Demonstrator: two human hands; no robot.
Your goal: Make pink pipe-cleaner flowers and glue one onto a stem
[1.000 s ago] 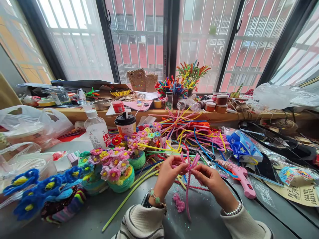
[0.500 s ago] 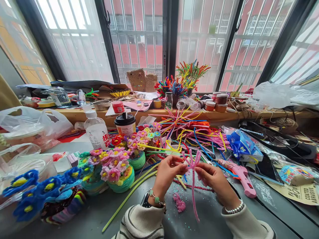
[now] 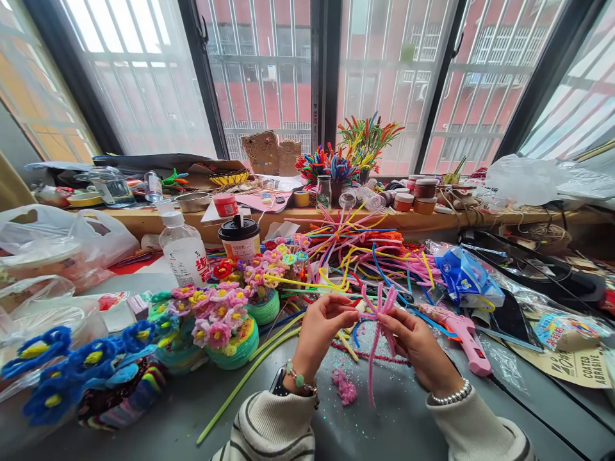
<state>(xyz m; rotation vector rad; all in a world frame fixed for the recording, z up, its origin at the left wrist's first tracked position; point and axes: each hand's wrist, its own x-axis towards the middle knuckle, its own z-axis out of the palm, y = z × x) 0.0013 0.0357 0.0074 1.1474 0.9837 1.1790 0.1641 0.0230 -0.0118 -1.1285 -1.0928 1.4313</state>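
Observation:
Between my hands is a bundle of pink pipe cleaners (image 3: 372, 358), its loops fanned out at the top and long stems hanging down. My right hand (image 3: 416, 342) pinches the bundle where its strands cross. On the other side, my left hand (image 3: 327, 326) has thumb and forefinger pinched at the end of a pink strand reaching left from the crossing. Below them a small crumpled pink piece (image 3: 344, 387) lies on the grey table (image 3: 394, 426) among scattered glitter. A dark red tinsel strand (image 3: 384, 360) passes behind the stems.
A pink glue gun (image 3: 466, 339) lies right of my hands. Pots of fuzzy flowers (image 3: 218, 314) and blue flowers (image 3: 93, 357) stand at left. Behind are piled pipe cleaners (image 3: 355, 240), a bottle (image 3: 182, 250), a lidded cup (image 3: 239, 238) and a blue packet (image 3: 466, 276).
The pink bundle has turned and tilted, its loops now leaning right and its hanging stem shifted slightly up. My right hand has moved closer around the crossing. The view has shifted slightly.

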